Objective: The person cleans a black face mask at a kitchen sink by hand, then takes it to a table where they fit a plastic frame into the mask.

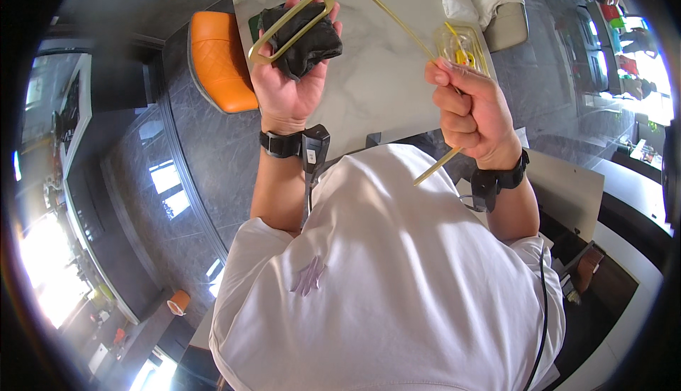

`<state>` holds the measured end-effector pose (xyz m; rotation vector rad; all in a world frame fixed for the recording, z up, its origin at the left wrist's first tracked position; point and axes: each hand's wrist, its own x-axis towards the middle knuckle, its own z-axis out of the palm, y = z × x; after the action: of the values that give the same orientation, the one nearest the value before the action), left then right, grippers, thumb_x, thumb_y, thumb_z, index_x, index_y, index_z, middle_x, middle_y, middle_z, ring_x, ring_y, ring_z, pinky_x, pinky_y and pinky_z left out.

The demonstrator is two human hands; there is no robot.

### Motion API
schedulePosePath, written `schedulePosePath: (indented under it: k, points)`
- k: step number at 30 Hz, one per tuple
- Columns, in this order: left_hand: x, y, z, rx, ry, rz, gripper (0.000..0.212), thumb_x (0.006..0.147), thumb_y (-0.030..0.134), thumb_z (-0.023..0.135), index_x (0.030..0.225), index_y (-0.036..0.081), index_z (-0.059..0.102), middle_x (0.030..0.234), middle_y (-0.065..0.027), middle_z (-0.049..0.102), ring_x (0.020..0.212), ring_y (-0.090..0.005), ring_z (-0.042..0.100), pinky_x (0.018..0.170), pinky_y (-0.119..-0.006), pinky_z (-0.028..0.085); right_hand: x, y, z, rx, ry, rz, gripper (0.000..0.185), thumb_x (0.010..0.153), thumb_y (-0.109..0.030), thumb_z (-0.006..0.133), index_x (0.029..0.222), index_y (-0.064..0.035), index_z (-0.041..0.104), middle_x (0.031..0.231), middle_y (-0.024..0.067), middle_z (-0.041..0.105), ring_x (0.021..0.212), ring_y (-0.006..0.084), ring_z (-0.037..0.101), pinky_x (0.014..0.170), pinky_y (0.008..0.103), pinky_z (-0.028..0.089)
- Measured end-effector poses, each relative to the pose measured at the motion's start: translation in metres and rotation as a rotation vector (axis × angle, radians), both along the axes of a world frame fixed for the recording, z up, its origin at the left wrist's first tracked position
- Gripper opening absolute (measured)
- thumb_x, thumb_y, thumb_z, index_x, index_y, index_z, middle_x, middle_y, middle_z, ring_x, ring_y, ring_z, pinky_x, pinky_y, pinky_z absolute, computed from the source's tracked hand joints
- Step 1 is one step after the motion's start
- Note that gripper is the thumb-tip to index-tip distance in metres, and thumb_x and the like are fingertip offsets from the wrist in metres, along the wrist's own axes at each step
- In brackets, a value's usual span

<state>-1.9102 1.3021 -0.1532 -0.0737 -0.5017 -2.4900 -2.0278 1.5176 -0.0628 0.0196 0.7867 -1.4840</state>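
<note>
A folded black cloth [306,37] lies across the upturned palm of my left hand [290,90], its fingertips showing past the cloth's far edge. Over the cloth rests the flat elongated loop of a bent gold-coloured metal rod [384,9]; whether it touches the cloth everywhere I cannot tell. My right hand [471,106] has its fingers wrapped around the rod's straight part. The rod's end sticks out below that fist, in front of the white shirt. Both hands are above the marble-patterned table [372,93].
Beyond my right hand, a clear plastic container [481,50] with yellow items stands on the table. An orange padded chair [221,61] is at the left edge. A grey chair [505,24] with white fabric is at the right. An orange bin [179,302] stands lower left.
</note>
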Motion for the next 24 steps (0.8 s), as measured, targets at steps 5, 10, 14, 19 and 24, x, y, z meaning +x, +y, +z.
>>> schedulePosePath:
  k: [5,10,14,19,24]
  points:
    - [0.006,-0.003,0.007,0.032,-0.069,0.011,0.049,0.097,0.031,0.04,0.135,0.001,0.039,0.136,-0.0231,0.044,0.128,-0.0408,0.04,0.111,-0.049,0.032,-0.002,0.004,0.0,0.063,0.038,-0.065,0.024,0.1,-0.03,0.042,0.083,-0.0138,0.045,0.057,-0.01,0.022,0.04,0.0006,0.012,0.032,0.0189,0.007]
    - [0.015,-0.015,-0.002,0.089,0.011,0.037,0.048,0.098,0.033,0.039,0.135,0.003,0.04,0.138,-0.0206,0.043,0.13,-0.0386,0.038,0.111,-0.047,0.031,-0.011,0.009,-0.001,0.118,0.092,-0.146,0.024,0.1,-0.03,0.043,0.081,-0.0145,0.045,0.057,-0.0098,0.023,0.04,0.0009,0.013,0.033,0.0194,0.008]
    - [0.02,-0.018,-0.008,0.179,0.064,0.084,0.055,0.097,0.036,0.045,0.136,-0.001,0.037,0.139,-0.0241,0.039,0.133,-0.0418,0.033,0.112,-0.049,0.029,-0.003,0.01,0.006,0.087,0.354,-0.288,0.027,0.1,-0.031,0.041,0.079,-0.015,0.045,0.056,-0.008,0.026,0.04,0.0025,0.014,0.033,0.0214,0.01]
    - [0.016,-0.009,-0.004,0.297,0.07,-0.061,0.059,0.098,0.036,0.043,0.135,-0.009,0.032,0.137,-0.0289,0.038,0.13,-0.0491,0.032,0.111,-0.05,0.031,0.011,0.012,-0.023,-0.11,0.468,-0.221,0.029,0.101,-0.031,0.04,0.078,-0.0126,0.045,0.053,-0.0061,0.028,0.041,0.0046,0.022,0.036,0.0224,0.017]
    - [0.015,0.002,0.018,0.391,0.202,-0.171,0.053,0.1,0.027,0.037,0.136,-0.012,0.027,0.136,-0.0327,0.036,0.132,-0.047,0.031,0.111,-0.049,0.033,0.027,0.0,-0.088,-0.233,1.259,-0.146,0.027,0.099,-0.019,0.046,0.076,-0.0045,0.047,0.051,0.0029,0.035,0.041,0.0161,0.031,0.042,0.0291,0.026]
